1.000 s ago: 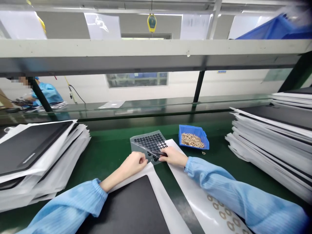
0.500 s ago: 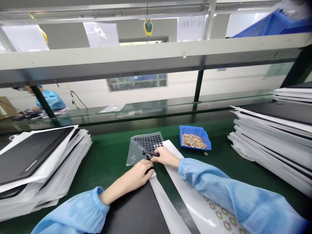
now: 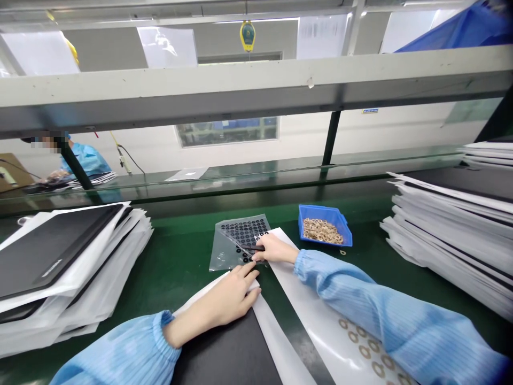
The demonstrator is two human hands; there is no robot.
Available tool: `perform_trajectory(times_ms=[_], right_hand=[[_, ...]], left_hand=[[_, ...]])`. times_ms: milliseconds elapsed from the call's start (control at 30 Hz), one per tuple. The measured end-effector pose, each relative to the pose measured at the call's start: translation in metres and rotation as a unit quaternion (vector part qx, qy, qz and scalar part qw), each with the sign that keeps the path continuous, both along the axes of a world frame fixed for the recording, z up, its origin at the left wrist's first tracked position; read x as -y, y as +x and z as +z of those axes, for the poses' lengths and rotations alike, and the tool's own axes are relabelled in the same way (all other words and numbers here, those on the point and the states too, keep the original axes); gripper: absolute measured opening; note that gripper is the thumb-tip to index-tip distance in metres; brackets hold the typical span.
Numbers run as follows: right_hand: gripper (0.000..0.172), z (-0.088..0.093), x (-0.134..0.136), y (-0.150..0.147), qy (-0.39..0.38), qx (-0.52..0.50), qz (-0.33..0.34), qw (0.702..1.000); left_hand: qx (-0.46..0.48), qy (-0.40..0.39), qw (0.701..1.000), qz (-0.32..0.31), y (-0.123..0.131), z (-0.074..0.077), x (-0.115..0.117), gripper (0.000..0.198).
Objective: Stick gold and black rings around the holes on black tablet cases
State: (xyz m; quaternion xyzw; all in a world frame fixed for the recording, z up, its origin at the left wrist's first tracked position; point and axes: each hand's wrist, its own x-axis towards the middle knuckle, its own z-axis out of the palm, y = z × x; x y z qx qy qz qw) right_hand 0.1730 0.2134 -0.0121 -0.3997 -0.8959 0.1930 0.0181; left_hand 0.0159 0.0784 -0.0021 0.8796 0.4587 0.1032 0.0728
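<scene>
A dark pair of tweezers (image 3: 254,247) is pinched in my right hand (image 3: 277,249), its points over a clear sheet of black ring stickers (image 3: 248,227). Beneath my right hand and forearm lies a long white backing sheet (image 3: 298,299), with several tan rings (image 3: 364,351) on its lower part. My left hand (image 3: 230,295) rests with fingers stretched out on the far end of a black panel (image 3: 228,353). White sheeting (image 3: 276,331) shows along the panel's right side. The left fingertips reach close to the sticker sheet's near edge.
A blue bin (image 3: 348,238) of small tan rings (image 3: 321,230) stands behind my right arm, with one loose ring (image 3: 342,253) beside it. Stacks of black panels between white sheets rise at left (image 3: 52,256) and right (image 3: 449,224). A shelf (image 3: 224,88) crosses above; a co-worker (image 3: 88,160) sits beyond.
My left fingers have straightened and spread on the panel's far end; they were more bent before. The tweezers in my right hand now lie flatter. The view has shifted slightly.
</scene>
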Motion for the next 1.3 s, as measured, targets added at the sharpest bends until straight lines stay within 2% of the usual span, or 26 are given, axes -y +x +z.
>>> perform_trajectory(times_ms=[300, 500, 700, 967, 1133, 1300], right_hand=[[0.025, 0.011, -0.020, 0.007, -0.062, 0.016, -0.015, 0.998], [0.028, 0.014, -0.033, 0.019, -0.027, -0.011, -0.075, 0.997], [0.030, 0.008, -0.042, 0.022, -0.013, -0.046, -0.115, 0.992], [0.025, 0.012, -0.022, 0.022, -0.070, -0.123, -0.093, 0.986], [0.032, 0.012, 0.001, 0.026, -0.046, -0.142, -0.057, 0.987], [0.023, 0.011, 0.009, 0.037, -0.022, -0.115, -0.017, 0.993]], left_hand=[[-0.009, -0.008, 1.000, 0.007, 0.002, 0.004, 0.000, 0.042], [-0.003, -0.016, 1.000, 0.007, 0.001, 0.001, 0.001, 0.044], [0.014, -0.030, 0.999, 0.005, -0.002, 0.000, -0.004, 0.042], [0.055, -0.037, 0.998, 0.022, -0.009, -0.003, -0.014, 0.034], [0.037, -0.045, 0.998, 0.032, -0.007, -0.001, -0.016, 0.043], [-0.001, -0.059, 0.998, 0.023, -0.002, -0.001, -0.022, 0.046]])
